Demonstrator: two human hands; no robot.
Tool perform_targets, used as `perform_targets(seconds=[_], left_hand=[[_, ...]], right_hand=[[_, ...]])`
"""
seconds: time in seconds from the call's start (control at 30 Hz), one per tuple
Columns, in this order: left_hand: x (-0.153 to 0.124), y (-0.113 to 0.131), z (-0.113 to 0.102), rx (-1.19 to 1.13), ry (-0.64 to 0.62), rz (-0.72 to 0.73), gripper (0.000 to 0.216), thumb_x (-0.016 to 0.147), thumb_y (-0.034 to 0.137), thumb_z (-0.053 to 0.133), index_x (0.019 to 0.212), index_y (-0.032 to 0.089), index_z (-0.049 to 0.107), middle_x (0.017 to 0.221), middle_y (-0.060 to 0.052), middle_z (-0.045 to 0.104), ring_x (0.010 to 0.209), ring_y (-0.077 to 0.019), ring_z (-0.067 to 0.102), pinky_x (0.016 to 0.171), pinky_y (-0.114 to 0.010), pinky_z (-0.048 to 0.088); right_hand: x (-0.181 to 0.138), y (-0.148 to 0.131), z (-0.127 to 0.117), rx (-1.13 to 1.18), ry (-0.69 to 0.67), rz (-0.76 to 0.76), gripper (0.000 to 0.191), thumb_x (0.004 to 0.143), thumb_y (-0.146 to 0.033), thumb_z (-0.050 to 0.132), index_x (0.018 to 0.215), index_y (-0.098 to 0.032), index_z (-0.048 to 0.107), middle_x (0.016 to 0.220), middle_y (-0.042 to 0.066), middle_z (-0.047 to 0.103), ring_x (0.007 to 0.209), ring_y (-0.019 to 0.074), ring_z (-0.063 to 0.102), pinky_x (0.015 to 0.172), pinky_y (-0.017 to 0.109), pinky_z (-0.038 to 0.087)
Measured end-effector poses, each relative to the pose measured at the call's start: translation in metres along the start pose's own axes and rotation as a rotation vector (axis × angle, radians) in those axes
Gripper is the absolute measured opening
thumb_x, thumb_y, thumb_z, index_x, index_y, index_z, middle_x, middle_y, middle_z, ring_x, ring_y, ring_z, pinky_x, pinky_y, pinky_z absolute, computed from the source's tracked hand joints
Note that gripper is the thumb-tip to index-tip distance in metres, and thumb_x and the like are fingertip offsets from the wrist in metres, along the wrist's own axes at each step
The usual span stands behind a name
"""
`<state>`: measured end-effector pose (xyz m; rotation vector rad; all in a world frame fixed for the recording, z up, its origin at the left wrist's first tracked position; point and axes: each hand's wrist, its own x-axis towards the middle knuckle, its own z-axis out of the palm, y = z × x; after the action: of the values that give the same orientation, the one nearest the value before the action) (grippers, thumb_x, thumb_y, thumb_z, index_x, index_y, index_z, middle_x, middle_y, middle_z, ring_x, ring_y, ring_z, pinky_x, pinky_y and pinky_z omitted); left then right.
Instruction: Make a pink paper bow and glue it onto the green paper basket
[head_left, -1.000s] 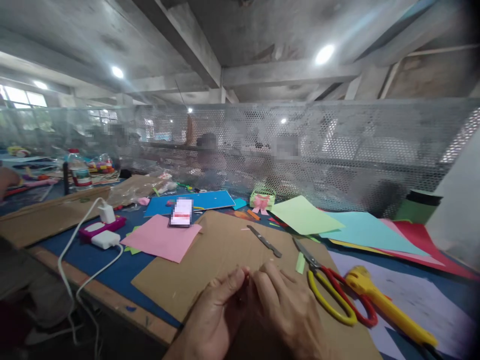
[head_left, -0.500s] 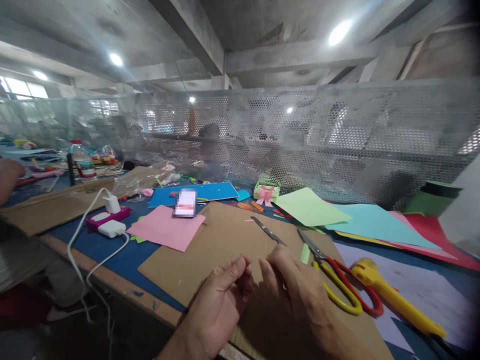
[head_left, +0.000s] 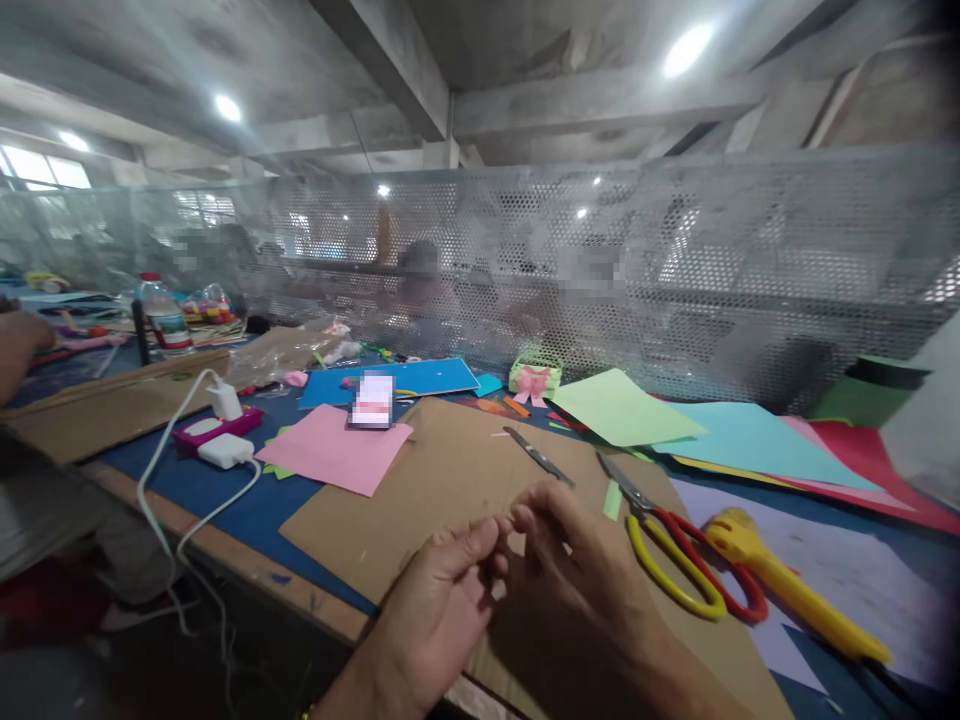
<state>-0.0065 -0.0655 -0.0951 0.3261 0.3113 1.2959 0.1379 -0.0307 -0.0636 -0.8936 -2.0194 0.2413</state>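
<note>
Above the brown cardboard sheet (head_left: 442, 450), my left hand (head_left: 450, 590) and my right hand (head_left: 577, 560) meet at the fingertips. The left thumb and fingers are pinched together. My right thumb and forefinger close against the left fingertips. Whatever lies between them is too small or too hidden to make out. Just beyond the right hand lies a grey metal blade (head_left: 536, 455). Scissors with one red and one yellow handle (head_left: 675, 560) rest at its right, next to a narrow light green paper strip (head_left: 613, 499).
A yellow glue gun (head_left: 802, 590) lies at the right on lilac paper. Pink paper (head_left: 337, 450) and a phone (head_left: 372, 400) are left of centre. A small green basket with a pink bow (head_left: 534, 380) stands behind. White chargers (head_left: 225, 452) trail cables at the left; another person's arm (head_left: 22, 345) shows there.
My right hand has moved left, so its fingertips now meet those of my left hand; before, a gap lay between them. The objects on the table stay in place.
</note>
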Motion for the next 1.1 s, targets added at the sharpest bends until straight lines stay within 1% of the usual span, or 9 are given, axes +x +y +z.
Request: perform_targets(seconds=[0.2, 0.43, 0.63, 0.73, 0.8, 0.87, 0.93, 1.0, 1.1], left_hand=[[-0.001, 0.001, -0.001, -0.033, 0.059, 0.007, 0.027, 0.068, 0.018, 0.092, 0.085, 0.006, 0.076, 0.080, -0.003, 0.062, 0.068, -0.0091, 0.056, 0.056, -0.019, 0.041], [0.002, 0.002, -0.003, -0.063, 0.082, -0.003, 0.031, 0.069, 0.018, 0.092, 0.090, 0.006, 0.074, 0.083, -0.004, 0.062, 0.070, -0.0101, 0.056, 0.057, -0.020, 0.041], [-0.006, 0.003, 0.007, 0.040, 0.016, 0.062, 0.042, 0.064, 0.038, 0.095, 0.072, 0.012, 0.063, 0.073, -0.003, 0.061, 0.061, -0.0092, 0.054, 0.053, -0.020, 0.038], [-0.021, 0.021, 0.006, 0.329, -0.082, 0.093, 0.046, 0.067, 0.049, 0.090, 0.069, 0.014, 0.060, 0.061, -0.001, 0.058, 0.050, -0.0086, 0.051, 0.050, -0.020, 0.036], [-0.033, 0.044, -0.001, 0.618, -0.071, 0.193, 0.043, 0.074, 0.054, 0.084, 0.072, 0.016, 0.063, 0.062, -0.003, 0.062, 0.050, -0.0121, 0.054, 0.052, -0.024, 0.042], [-0.041, 0.078, -0.011, 1.169, -0.026, 0.383, 0.037, 0.093, 0.048, 0.064, 0.079, 0.015, 0.071, 0.074, -0.009, 0.070, 0.064, -0.0176, 0.064, 0.064, -0.028, 0.050], [-0.041, 0.120, -0.023, 1.943, 0.044, 0.618, 0.034, 0.102, 0.036, 0.048, 0.090, 0.018, 0.074, 0.084, -0.009, 0.072, 0.076, -0.0188, 0.067, 0.073, -0.029, 0.051], [-0.033, 0.165, -0.036, 2.145, 0.120, 0.668, 0.023, 0.096, 0.022, 0.052, 0.098, 0.017, 0.075, 0.102, -0.012, 0.073, 0.099, -0.0250, 0.066, 0.092, -0.037, 0.047], [-0.019, 0.221, -0.053, 2.357, 0.228, 0.645, 0.022, 0.091, 0.012, 0.052, 0.100, 0.014, 0.072, 0.106, -0.016, 0.070, 0.104, -0.0282, 0.063, 0.096, -0.043, 0.044]], right_hand=[[0.004, 0.016, -0.001, -0.028, -0.048, 0.165, 0.034, 0.102, -0.042, 0.036, 0.074, -0.026, 0.044, 0.052, -0.006, 0.048, 0.045, 0.0131, 0.048, 0.046, 0.025, 0.037], [0.006, 0.004, -0.001, -0.025, -0.125, 0.220, 0.040, 0.099, -0.049, 0.038, 0.068, -0.026, 0.045, 0.057, -0.002, 0.055, 0.051, 0.0148, 0.051, 0.051, 0.027, 0.042], [0.001, -0.002, 0.000, -0.013, -0.154, 0.291, 0.038, 0.095, -0.047, 0.049, 0.064, -0.024, 0.048, 0.053, -0.004, 0.053, 0.050, 0.0141, 0.051, 0.043, 0.024, 0.037], [-0.008, 0.004, 0.005, 0.012, -0.152, 0.344, 0.033, 0.098, -0.041, 0.046, 0.069, -0.025, 0.047, 0.051, -0.006, 0.049, 0.045, 0.0133, 0.049, 0.039, 0.023, 0.034], [-0.013, 0.012, 0.008, 0.030, -0.194, 0.319, 0.032, 0.100, -0.042, 0.044, 0.073, -0.026, 0.050, 0.054, -0.006, 0.052, 0.048, 0.0142, 0.051, 0.041, 0.023, 0.038], [-0.015, 0.018, 0.011, 0.030, -0.272, 0.249, 0.029, 0.099, -0.042, 0.046, 0.076, -0.027, 0.053, 0.060, -0.004, 0.058, 0.053, 0.0154, 0.056, 0.044, 0.024, 0.042], [-0.014, 0.016, 0.012, -0.005, -0.323, 0.210, 0.027, 0.098, -0.040, 0.047, 0.074, -0.028, 0.052, 0.062, -0.004, 0.060, 0.055, 0.0161, 0.058, 0.044, 0.025, 0.041], [-0.012, 0.006, 0.012, -0.050, -0.310, 0.233, 0.029, 0.097, -0.040, 0.047, 0.071, -0.027, 0.049, 0.059, -0.004, 0.058, 0.055, 0.0163, 0.056, 0.044, 0.026, 0.038], [-0.007, -0.016, 0.011, -0.070, -0.272, 0.263, 0.034, 0.096, -0.043, 0.046, 0.067, -0.027, 0.046, 0.058, -0.004, 0.055, 0.055, 0.0162, 0.054, 0.047, 0.028, 0.037]])
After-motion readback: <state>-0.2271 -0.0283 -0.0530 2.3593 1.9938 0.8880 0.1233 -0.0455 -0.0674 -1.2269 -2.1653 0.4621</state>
